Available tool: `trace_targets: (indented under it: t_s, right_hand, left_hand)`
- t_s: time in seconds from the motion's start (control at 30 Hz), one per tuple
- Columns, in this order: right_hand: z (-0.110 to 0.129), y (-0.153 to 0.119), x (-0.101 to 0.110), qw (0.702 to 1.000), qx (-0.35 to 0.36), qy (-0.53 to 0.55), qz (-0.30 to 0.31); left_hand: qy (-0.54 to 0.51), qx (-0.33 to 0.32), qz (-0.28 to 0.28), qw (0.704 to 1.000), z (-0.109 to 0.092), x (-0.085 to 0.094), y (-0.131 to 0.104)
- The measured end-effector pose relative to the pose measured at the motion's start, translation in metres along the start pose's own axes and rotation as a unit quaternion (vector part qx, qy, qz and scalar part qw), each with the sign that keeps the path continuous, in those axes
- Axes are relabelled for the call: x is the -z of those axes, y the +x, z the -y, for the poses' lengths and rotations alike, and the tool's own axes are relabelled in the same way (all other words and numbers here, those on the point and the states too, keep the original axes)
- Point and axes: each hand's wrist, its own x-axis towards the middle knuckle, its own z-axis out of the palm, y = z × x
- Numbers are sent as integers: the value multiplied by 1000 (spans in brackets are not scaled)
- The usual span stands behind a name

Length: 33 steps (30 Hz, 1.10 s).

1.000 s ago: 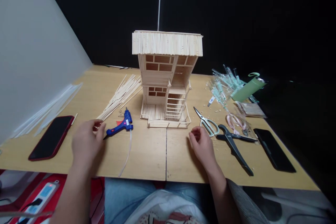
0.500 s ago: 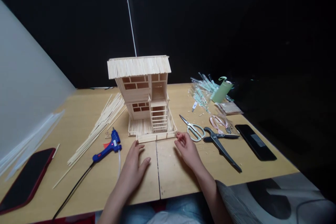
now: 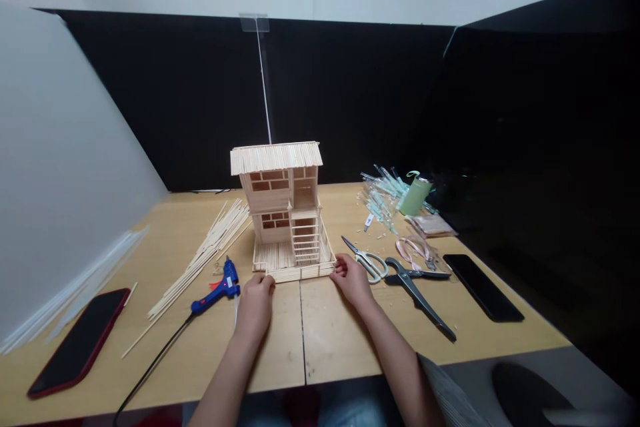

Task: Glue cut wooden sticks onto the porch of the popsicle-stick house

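A two-storey model house [image 3: 273, 200] made of thin wooden sticks stands upright on the table, with a slatted roof, window frames, a ladder and a low fence round its base. My left hand [image 3: 256, 300] is at the front left corner of the fence, fingers curled together against it. At the front right corner, my right hand [image 3: 351, 278] has its thumb and fingers closed on the fence's end. Left of the house lie a blue glue gun [image 3: 217, 290] and a spread of loose wooden sticks [image 3: 200, 260].
Scissors [image 3: 370, 263], black pliers-like cutters [image 3: 417, 293], pink-handled scissors [image 3: 413, 250] and a black phone [image 3: 483, 288] lie on the right. A green bottle [image 3: 416, 195] stands behind them. A red-edged phone [image 3: 80, 341] and clear glue sticks [image 3: 85, 280] are at left.
The camera view has tilted up, showing more wall. My left hand's fingers and thumb have closed in at the fence corner, and my right hand's fingers have drawn together.
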Motion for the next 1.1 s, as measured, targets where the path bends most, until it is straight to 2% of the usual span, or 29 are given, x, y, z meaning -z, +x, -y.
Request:
trace_targets:
  t_s: [0.27, 0.53, 0.8, 1.0, 1.1]
  right_hand:
    - [-5, -1, -1, 1000, -4, -16, 22]
    - [-3, -2, -1, 999, -23, -15, 18]
    - [2, -3, -1, 1000, -24, -2, 6]
    - [4, -1, 1, 999, -32, -6, 7]
    - [4, 1, 2, 999, -38, -7, 10]
  left_hand:
    - [31, 5, 1, 1000, -3, 0, 0]
    - [37, -16, 10, 999, -3, 2, -1]
    - [43, -16, -11, 999, -3, 1, -1]
    - [21, -41, -10, 999, -4, -2, -7]
    - [8, -38, -25, 999, -7, 2, -11]
